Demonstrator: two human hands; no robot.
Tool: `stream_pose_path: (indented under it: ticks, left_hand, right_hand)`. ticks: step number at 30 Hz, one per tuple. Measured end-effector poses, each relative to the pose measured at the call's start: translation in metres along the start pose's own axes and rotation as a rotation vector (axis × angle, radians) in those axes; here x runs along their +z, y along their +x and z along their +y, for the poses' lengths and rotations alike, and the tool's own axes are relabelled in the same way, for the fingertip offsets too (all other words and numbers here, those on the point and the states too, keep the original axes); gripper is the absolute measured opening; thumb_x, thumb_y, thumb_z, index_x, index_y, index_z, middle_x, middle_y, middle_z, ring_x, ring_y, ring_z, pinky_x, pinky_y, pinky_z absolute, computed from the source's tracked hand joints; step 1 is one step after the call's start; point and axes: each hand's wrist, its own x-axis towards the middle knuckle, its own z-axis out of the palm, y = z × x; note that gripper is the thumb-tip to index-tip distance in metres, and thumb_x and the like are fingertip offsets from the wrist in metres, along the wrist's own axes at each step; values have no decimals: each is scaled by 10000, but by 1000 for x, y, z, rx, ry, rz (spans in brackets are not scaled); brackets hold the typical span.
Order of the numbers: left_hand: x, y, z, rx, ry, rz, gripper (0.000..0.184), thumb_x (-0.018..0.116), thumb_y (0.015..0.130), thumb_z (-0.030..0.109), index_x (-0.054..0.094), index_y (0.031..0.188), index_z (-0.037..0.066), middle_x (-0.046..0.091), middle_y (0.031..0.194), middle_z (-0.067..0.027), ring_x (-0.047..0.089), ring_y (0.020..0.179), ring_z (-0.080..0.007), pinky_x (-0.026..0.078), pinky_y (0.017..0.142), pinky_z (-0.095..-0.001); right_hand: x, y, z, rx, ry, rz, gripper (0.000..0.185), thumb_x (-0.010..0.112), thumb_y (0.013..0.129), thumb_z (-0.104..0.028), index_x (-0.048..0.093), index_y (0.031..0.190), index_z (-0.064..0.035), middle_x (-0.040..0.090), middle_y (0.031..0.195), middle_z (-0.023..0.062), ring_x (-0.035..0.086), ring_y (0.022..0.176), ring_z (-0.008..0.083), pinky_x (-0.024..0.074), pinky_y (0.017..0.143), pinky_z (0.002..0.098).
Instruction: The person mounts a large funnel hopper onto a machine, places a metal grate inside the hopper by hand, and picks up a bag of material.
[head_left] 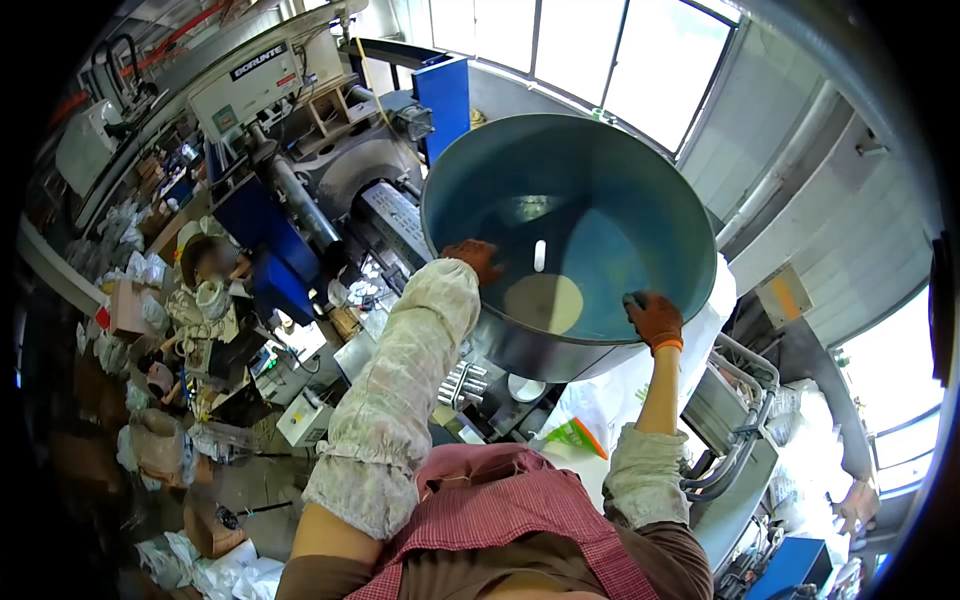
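Observation:
A large round metal drum [620,230], bluish-green inside, stands in front of me with its open mouth towards me. Its inner wall has a bright oblong slot [540,256], and a pale round patch [550,303] shows at the bottom. My left hand [473,259], in an orange-brown glove, is hooked over the near left rim. On the near right rim, my right hand [655,319] wears a matching glove with dark fingertips, its fingers curled over the edge to the inside. Both forearms have pale sleeve covers; what lies under the drum is partly hidden.
A machine arm marked BORUNTE [255,75] and blue machine parts [442,105] stand at the left and back. A white sack [600,400] hangs below the drum. Metal pipes [750,420] are on the right. Another person [212,265] sits among bags and boxes far left.

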Motion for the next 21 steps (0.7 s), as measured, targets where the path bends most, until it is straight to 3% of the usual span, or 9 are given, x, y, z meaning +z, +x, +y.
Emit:
stream_pose_path:
  ticks: [5,9,12,15,18,21]
  left_hand:
    - [-6,-2,0,36,-43,-2,452,488,755,443,542,1092,146,538,1114,-62,493,1054,-231,385,897,-388]
    - [-3,0,-1,20,-57,-78,404,487,757,414,577,1039,140,551,1091,-68,504,1038,-234,390,888,-389]
    - [-3,-1,-1,-10,-14,-39,388,488,752,397,581,1029,142,553,1086,-69,508,1031,-237,400,876,-390]
    - [0,1,-4,5,4,-55,372,492,745,383,585,1020,151,555,1082,-70,510,1025,-242,410,865,-388]
    - [5,3,-5,23,-37,9,355,500,735,379,599,999,162,583,1020,-63,528,984,-250,411,847,-394]
    - [7,1,-4,19,-48,71,353,496,738,380,602,994,162,589,1010,-66,535,974,-250,414,845,-391]
  right_hand:
    - [-6,-3,-7,18,-75,-103,357,473,769,-452,619,842,-134,621,790,77,577,798,261,432,727,357]
    - [-2,-5,-5,-23,-163,-20,364,466,775,-458,623,839,-136,621,766,58,577,798,241,432,724,350]
    - [-11,-9,-14,19,-117,-117,383,459,782,-459,626,812,-117,616,761,72,571,810,236,430,714,351]
    - [-10,-6,-11,-70,-111,-103,389,448,793,-451,621,746,-105,604,678,72,581,732,231,432,675,348]
    - [-13,-6,-11,-52,-16,-154,387,452,799,-432,594,676,-93,564,529,37,565,556,221,430,602,343]
    - [-13,-5,-12,-37,-43,-149,377,464,793,-429,601,687,-95,577,557,42,574,588,222,434,611,347]
